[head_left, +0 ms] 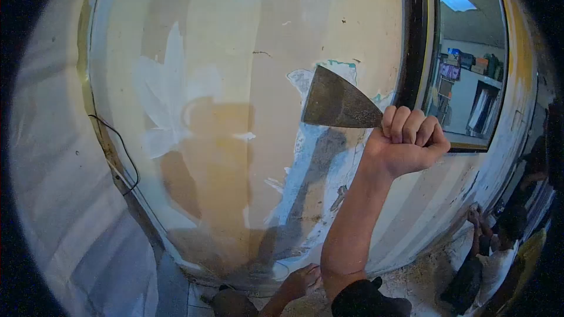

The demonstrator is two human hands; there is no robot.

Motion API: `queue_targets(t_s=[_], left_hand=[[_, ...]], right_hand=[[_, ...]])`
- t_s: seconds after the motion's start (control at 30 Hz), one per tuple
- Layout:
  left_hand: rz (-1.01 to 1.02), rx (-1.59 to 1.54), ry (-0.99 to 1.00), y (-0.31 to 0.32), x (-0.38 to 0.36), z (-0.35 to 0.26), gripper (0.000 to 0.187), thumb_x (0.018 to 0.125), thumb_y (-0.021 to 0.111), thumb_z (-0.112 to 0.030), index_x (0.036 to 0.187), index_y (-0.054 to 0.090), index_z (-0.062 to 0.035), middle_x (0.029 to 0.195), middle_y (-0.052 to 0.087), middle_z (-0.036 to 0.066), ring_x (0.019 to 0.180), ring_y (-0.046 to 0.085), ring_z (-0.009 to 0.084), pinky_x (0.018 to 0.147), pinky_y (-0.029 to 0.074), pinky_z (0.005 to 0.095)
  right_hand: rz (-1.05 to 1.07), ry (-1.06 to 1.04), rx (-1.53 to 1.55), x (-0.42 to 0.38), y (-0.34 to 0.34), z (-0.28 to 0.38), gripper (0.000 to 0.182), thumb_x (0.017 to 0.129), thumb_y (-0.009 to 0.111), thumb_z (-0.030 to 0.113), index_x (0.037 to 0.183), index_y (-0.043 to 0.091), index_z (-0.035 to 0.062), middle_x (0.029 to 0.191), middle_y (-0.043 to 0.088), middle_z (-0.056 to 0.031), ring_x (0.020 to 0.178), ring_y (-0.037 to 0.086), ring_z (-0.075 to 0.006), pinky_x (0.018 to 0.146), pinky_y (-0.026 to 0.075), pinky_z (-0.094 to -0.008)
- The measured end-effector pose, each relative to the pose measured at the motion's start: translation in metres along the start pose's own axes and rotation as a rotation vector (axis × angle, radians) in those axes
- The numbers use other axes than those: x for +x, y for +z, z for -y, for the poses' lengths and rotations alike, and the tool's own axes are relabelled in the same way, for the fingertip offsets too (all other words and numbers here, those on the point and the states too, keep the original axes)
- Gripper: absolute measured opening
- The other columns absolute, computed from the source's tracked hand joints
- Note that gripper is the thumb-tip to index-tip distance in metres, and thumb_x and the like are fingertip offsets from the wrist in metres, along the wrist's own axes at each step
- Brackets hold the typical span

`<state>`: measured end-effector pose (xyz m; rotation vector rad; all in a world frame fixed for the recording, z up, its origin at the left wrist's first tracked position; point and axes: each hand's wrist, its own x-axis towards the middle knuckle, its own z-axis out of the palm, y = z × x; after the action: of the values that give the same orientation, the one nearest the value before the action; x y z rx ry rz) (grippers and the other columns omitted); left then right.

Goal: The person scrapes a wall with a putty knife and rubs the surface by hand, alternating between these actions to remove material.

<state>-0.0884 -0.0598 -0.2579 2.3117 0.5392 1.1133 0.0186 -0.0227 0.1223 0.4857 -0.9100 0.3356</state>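
Observation:
My right hand (413,135) is raised in a fist around the handle of a wide scraper (341,101), whose handle is hidden by the fingers. Its worn, dark metal blade points left and overlaps the top of a peeled patch (311,167) on the wall. White and bluish material shows in this patch, with ragged paint edges around it. Low down, my left hand (301,280) has its fingers curled, right beside my right forearm; I cannot tell what, if anything, is in it.
The striped, yellowish wall (223,41) has white leaf-like shapes. A dark-framed mirror or window (470,82) is right of the scraper. A black cable (124,147) runs at the left near pale sheeting (70,199). Another person (496,252) is low at the right, hands near the wall.

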Motion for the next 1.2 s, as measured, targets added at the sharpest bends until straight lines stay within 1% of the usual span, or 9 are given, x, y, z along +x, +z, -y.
queue_targets(t_s=[0.13, 0.2, 0.33, 0.43, 0.53, 0.63, 0.8, 1.1, 1.2], left_hand=[[0.462, -0.012, -0.373, -0.013, 0.006, -0.005, 0.075, 0.070, 0.060, -0.001, 0.142, 0.038, -0.0007, 0.136, 0.051, 0.021, 0.124, 0.051, 0.0330, 0.105, 0.041, 0.0378], [0.053, 0.048, 0.083, 0.013, -0.002, 0.021, 0.044, 0.080, 0.061, -0.003, 0.122, 0.051, -0.0058, 0.111, 0.056, 0.015, 0.086, 0.063, 0.0354, 0.073, 0.052, 0.0400], [0.307, 0.052, -0.228, 0.000, -0.007, 0.006, 0.064, 0.079, 0.063, -0.006, 0.140, 0.043, -0.0088, 0.136, 0.050, 0.020, 0.122, 0.053, 0.0282, 0.104, 0.043, 0.0386], [0.339, 0.055, -0.128, 0.026, -0.017, 0.046, 0.057, 0.084, 0.059, -0.008, 0.139, 0.044, -0.0071, 0.138, 0.048, 0.020, 0.123, 0.052, 0.0289, 0.103, 0.043, 0.0384], [0.360, -0.606, -0.526, 0.031, -0.017, 0.039, 0.052, 0.086, 0.057, -0.010, 0.137, 0.046, -0.0048, 0.137, 0.048, 0.020, 0.122, 0.052, 0.0331, 0.101, 0.044, 0.0393], [0.381, -0.159, -0.443, -0.021, 0.007, -0.023, 0.052, 0.088, 0.057, -0.017, 0.137, 0.047, -0.0026, 0.134, 0.051, 0.022, 0.118, 0.054, 0.0360, 0.100, 0.045, 0.0400], [0.417, 0.101, -0.341, -0.021, 0.005, -0.024, 0.044, 0.088, 0.056, -0.018, 0.128, 0.054, -0.0008, 0.128, 0.055, 0.023, 0.114, 0.057, 0.0364, 0.098, 0.046, 0.0392], [0.152, 0.045, -0.095, 0.006, -0.013, 0.007, 0.022, 0.087, 0.062, -0.012, 0.105, 0.056, -0.0029, 0.103, 0.058, 0.015, 0.088, 0.062, 0.0342, 0.071, 0.050, 0.0439], [0.430, 0.059, -0.263, -0.021, 0.008, -0.023, 0.031, 0.085, 0.054, -0.008, 0.114, 0.056, 0.0029, 0.119, 0.057, 0.022, 0.102, 0.060, 0.0375, 0.091, 0.047, 0.0429]], right_hand=[[-0.001, -0.014, 0.004, 0.002, 0.003, 0.013, 0.038, 0.092, 0.034, 0.028, 0.057, 0.023, 0.0182, 0.044, 0.020, 0.0034, 0.038, 0.015, -0.0093, 0.037, 0.017, -0.0259], [0.007, -0.037, 0.048, 0.004, 0.003, 0.009, 0.040, 0.092, 0.035, 0.030, 0.057, 0.023, 0.0176, 0.044, 0.019, 0.0035, 0.038, 0.014, -0.0095, 0.037, 0.017, -0.0259], [-0.023, 0.016, -0.009, 0.006, 0.004, 0.009, 0.039, 0.092, 0.035, 0.030, 0.057, 0.022, 0.0176, 0.044, 0.020, 0.0041, 0.037, 0.015, -0.0098, 0.037, 0.017, -0.0265], [-0.006, -0.006, 0.005, 0.005, 0.003, 0.000, 0.039, 0.092, 0.035, 0.030, 0.058, 0.022, 0.0175, 0.044, 0.020, 0.0041, 0.038, 0.015, -0.0100, 0.038, 0.017, -0.0268], [-0.014, 0.017, -0.062, 0.002, 0.005, -0.002, 0.038, 0.092, 0.035, 0.030, 0.058, 0.022, 0.0173, 0.045, 0.020, 0.0040, 0.038, 0.015, -0.0100, 0.038, 0.017, -0.0272], [0.029, 0.027, -0.030, 0.004, 0.007, 0.014, 0.038, 0.091, 0.036, 0.030, 0.058, 0.022, 0.0173, 0.045, 0.020, 0.0038, 0.038, 0.015, -0.0101, 0.038, 0.016, -0.0281], [-0.049, 0.050, -0.028, -0.008, 0.006, -0.007, 0.040, 0.091, 0.036, 0.030, 0.056, 0.021, 0.0178, 0.044, 0.019, 0.0032, 0.038, 0.014, -0.0104, 0.037, 0.015, -0.0273], [0.023, 0.049, -0.090, -0.003, 0.012, 0.002, 0.040, 0.092, 0.036, 0.032, 0.057, 0.023, 0.0177, 0.046, 0.020, 0.0037, 0.039, 0.014, -0.0105, 0.038, 0.018, -0.0282], [0.005, 0.054, 0.021, 0.006, 0.009, 0.013, 0.040, 0.093, 0.035, 0.031, 0.058, 0.021, 0.0176, 0.045, 0.018, 0.0028, 0.039, 0.012, -0.0105, 0.038, 0.015, -0.0281]])
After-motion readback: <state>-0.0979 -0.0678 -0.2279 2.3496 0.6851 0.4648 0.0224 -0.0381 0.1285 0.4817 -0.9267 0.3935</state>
